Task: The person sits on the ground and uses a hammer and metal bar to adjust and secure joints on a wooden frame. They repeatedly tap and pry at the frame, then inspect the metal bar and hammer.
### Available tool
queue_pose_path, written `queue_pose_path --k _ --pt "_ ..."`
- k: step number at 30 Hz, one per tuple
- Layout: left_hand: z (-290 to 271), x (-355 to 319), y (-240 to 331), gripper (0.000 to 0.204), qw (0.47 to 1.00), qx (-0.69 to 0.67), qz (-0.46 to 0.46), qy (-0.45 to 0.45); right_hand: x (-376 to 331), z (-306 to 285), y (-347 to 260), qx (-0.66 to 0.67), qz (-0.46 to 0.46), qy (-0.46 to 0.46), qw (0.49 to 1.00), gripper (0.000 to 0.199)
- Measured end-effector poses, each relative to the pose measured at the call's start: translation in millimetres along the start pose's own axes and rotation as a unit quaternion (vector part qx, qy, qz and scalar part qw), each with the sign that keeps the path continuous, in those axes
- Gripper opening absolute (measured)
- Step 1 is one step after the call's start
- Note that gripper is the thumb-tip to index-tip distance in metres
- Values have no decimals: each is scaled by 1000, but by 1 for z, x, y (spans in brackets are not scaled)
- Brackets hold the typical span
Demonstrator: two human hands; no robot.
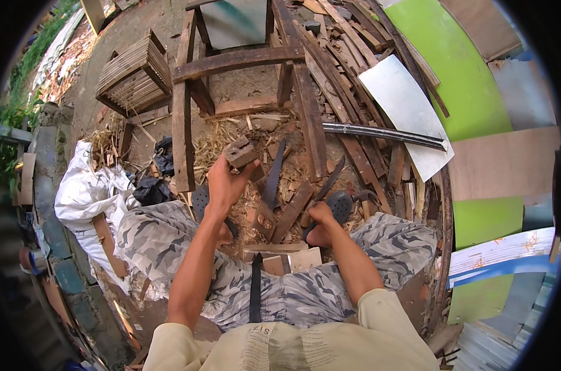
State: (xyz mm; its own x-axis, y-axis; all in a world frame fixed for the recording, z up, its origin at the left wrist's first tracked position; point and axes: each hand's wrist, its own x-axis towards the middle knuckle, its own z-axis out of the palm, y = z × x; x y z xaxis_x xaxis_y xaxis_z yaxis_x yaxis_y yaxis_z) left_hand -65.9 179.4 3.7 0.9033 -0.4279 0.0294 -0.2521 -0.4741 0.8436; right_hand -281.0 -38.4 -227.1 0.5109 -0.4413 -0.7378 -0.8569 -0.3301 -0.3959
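My left hand (226, 187) is raised in front of me, its fingers closed round a small brown wooden block (240, 152) with a dark notch or groove. Down near my right foot, my right hand (321, 212) is closed on a big knife (331, 178), its dark blade angled up and away to the right. The block and the knife are apart. Between my hands a hand saw (274, 176) lies on the shavings with its wooden handle toward me. Beside it is a loose strip of wood (293, 212).
A dark wooden frame (237, 63) stands just ahead. Left of it is a slatted wooden crate (135, 74); nearer lies a white sack (92, 182). Stacked planks (345, 93), a white sheet (404, 105) and a green panel (460, 80) fill the right. Wood pieces (305, 260) lie between my legs.
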Motion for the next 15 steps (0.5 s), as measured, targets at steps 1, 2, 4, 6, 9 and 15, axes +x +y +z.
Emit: queue_pose_path --k 1,2,4,6,9,15 --pt "4 2 -4 44 1000 5 3 -5 12 9 19 0 22 1 1000 26" --pt "6 4 -3 42 1000 -13 -9 -24 23 17 36 -1 45 2 999 27" --pt "7 3 -19 41 999 -18 -21 -39 30 29 28 46 88 -15 995 31" --pt "7 1 -37 45 997 -51 -43 -48 27 35 18 147 146 -37 978 43" --pt "3 12 -54 48 993 -76 -38 -85 32 46 14 223 184 35 957 52" --pt "5 23 -57 50 989 -62 -75 -113 52 53 26 161 176 44 970 66"
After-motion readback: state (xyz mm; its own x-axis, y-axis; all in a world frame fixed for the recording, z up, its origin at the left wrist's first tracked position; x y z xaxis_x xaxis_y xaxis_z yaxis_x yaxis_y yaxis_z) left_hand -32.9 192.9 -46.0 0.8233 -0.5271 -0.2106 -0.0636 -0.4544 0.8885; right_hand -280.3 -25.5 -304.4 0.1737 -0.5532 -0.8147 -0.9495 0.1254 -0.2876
